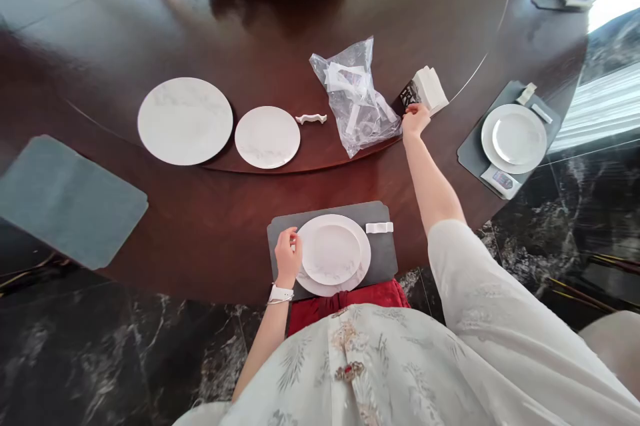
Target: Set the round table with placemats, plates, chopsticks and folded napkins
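Note:
My right hand (416, 119) reaches across the table, its fingers bent together against the front of a black patterned holder (410, 94). Folded white papers (432, 89) stand at the holder's right side. What those fingers grip, if anything, is hidden. Left of that hand lies a crumpled clear plastic bag (357, 99) with white packets inside. My left hand (289, 256) is curled at the left rim of a large white plate (365, 259), which carries a smaller white plate (331, 254). A bit of white shows by its fingers. Under the plates is a grey placemat (385, 256).
A white rest (379, 227) lies right of the plates. Farther in are a large white plate (185, 121), a smaller one (267, 137) and a wavy white rest (311, 119). Another place setting (515, 139) is at right, a grey placemat (75, 199) at left. A red chair (350, 303) stands before me.

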A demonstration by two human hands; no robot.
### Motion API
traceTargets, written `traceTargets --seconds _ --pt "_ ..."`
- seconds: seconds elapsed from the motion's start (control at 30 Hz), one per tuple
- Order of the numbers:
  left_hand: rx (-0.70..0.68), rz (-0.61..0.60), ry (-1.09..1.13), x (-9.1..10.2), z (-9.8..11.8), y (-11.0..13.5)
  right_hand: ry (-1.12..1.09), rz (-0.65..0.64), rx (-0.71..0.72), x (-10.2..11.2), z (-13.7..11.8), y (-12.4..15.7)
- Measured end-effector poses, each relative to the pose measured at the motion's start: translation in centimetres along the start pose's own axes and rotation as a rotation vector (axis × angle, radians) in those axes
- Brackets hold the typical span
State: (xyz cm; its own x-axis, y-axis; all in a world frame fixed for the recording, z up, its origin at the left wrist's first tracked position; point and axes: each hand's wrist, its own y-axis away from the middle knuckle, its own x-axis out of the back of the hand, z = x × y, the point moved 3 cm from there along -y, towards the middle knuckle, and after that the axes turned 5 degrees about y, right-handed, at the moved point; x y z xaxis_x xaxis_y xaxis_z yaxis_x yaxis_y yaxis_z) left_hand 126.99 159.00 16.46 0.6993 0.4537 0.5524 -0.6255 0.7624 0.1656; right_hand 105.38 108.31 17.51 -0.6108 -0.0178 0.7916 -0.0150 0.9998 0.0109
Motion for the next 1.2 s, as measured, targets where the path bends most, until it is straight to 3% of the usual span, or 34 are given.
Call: traceTargets --seconds 0.17,0.27,0.33,0.4,0.5,0.63,0.7,0.77,0.87,0.97,1.2 --pt "-0.046 -0.087 0.002 -1.5 1.3 1.1 0.15 -0.076 -0.175 -3.0 1.1 -1.4" --pt "-0.082 -0.14 0.001 -2.7 1.8 1.3 0.04 -0.039 -0.28 -2.7 1.4 0.9" --pt "-0.111 -0.181 0.003 -3.6 2.4 1.2 -0.163 0.01 -0.362 -1.3 2.7 4.4" --pt "-0.135 -0.233 0.011 -4.7 3.0 1.0 -0.435 0.044 -0.424 0.6 4.9 9.9" --pt "-0.169 -0.348 -0.004 -7.0 4.1 0.8 -0.76 0.031 -0.498 3.0 8.9 21.8" --pt "-0.354 -0.515 -0.159 -12.1 5.8 0.8 -0.807 -0.017 -0.735 4.1 13.6 39.1" --pt "-0.481 -0.601 -0.23 -15.3 6.7 0.9 -0.784 -0.007 -0.84 3.6 15.4 45.3" --pt "-0.564 -0.671 -0.264 -18.4 7.3 1.0 -0.776 0.028 -0.912 2.7 16.8 49.2" --pt "-0.587 -0.718 -0.263 -22.2 7.5 0.9 -0.792 0.072 -0.967 1.5 18.2 51.5" --pt "-0.58 -0.738 -0.265 -24.3 7.1 0.9 -0.8 0.07 -0.984 0.9 18.7 51.7" --pt "-0.54 -0.715 -0.233 -24.4 6.3 0.9 -0.854 0.137 -0.976 0.8 18.4 51.4"
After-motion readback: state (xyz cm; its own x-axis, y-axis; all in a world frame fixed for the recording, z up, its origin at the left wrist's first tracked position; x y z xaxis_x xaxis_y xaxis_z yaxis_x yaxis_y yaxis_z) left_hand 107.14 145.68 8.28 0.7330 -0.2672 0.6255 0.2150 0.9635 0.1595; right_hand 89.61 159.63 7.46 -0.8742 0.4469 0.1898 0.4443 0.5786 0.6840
